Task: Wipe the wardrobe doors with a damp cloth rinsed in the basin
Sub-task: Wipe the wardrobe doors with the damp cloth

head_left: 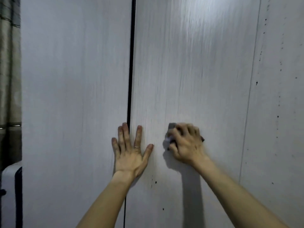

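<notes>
The right hand point(187, 145) sits low and right of centre in the frame, its fingers curled tight around a bunched grey cloth point(171, 126) and pushing it against the right door point(197, 71). Only a grey corner above the knuckles and a paler fold beside the thumb show; the rest is hidden under the hand. The hand is blurred, which suggests a scrubbing stroke, and balling the cloth up probably lets the palm put firm pressure behind it.

The left hand point(130, 153), just left of it near the lower centre, holds nothing. It lies flat with straight, spread fingers, straddling the dark gap point(130, 79) between the left door point(74, 96) and the right one: three fingers rest on the left door, the ring-bearing finger and the thumb on the right. Its placement looks like bracing, to steady the body and stop the doors shifting under the rubbing.

Dark specks point(155, 182) dot the right door below the hands, and more run down the panel at the far right point(279, 96), so much wiping appears left to do. The sheen at the upper right may be wetness or lamp glare; I cannot tell which. The basin is not in view. A curtain point(9, 63) hangs along the left edge of the frame
</notes>
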The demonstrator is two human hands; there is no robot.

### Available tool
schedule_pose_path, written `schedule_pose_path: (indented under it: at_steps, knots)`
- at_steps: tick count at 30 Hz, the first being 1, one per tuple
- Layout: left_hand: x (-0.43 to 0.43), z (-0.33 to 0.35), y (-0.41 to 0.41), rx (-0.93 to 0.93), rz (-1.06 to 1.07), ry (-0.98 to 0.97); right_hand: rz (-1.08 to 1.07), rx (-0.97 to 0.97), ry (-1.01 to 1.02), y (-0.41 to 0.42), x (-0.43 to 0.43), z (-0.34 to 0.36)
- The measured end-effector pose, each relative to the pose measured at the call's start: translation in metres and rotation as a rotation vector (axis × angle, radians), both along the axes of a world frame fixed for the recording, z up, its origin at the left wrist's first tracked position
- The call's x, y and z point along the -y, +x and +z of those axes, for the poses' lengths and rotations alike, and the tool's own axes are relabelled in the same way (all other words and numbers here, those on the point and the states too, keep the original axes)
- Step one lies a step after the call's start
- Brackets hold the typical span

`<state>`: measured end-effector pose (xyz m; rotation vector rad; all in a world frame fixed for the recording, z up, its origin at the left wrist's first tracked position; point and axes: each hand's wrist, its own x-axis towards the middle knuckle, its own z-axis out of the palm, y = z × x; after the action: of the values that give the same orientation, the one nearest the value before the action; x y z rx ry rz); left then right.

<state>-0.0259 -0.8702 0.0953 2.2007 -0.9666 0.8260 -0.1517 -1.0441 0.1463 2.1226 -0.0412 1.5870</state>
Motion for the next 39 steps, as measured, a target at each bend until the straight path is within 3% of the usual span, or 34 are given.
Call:
schedule_pose_path:
  at_steps: [3, 5, 11, 14, 18, 21, 25, 28, 30, 35, 37, 39]
  knots:
    - [0.0, -0.002, 0.004, 0.033, 0.009, -0.022, -0.004, 0.269, 0.24, 0.008, -0.012, 0.05]
    - [0.002, -0.003, 0.006, 0.04, 0.011, -0.011, -0.013, 0.288, 0.265, 0.014, -0.016, 0.035]
    - [-0.007, -0.003, 0.01, 0.076, -0.059, 0.023, -0.1, -0.099, 0.111, -0.006, -0.019, -0.123]
    - [-0.03, -0.017, 0.018, 0.174, -0.152, 0.018, -0.093, -0.162, 0.081, -0.008, -0.019, -0.103]
    - [-0.054, -0.069, 0.034, 0.258, -0.162, 0.052, -0.002, 0.226, 0.33, 0.015, -0.028, -0.023]
    - [-0.052, -0.102, 0.042, 0.278, -0.1, 0.099, 0.005, 0.342, 0.401, 0.031, -0.034, -0.036]
    - [-0.04, -0.114, 0.042, 0.272, -0.068, 0.073, -0.088, -0.02, 0.154, 0.025, -0.033, -0.159]
    - [-0.041, -0.116, 0.047, 0.294, -0.062, 0.071, -0.104, -0.2, 0.042, 0.014, -0.035, -0.181]
    - [-0.043, -0.115, 0.05, 0.319, -0.069, 0.078, -0.058, -0.149, 0.042, 0.021, -0.042, -0.143]
    - [-0.039, -0.118, 0.055, 0.341, -0.048, 0.076, -0.006, 0.242, 0.266, 0.054, -0.053, -0.042]
    - [-0.039, -0.119, 0.055, 0.35, -0.051, 0.078, -0.013, 0.167, 0.232, 0.056, -0.055, -0.074]
    - [-0.038, -0.117, 0.054, 0.357, -0.04, 0.07, -0.071, -0.109, 0.088, 0.047, -0.056, -0.14]
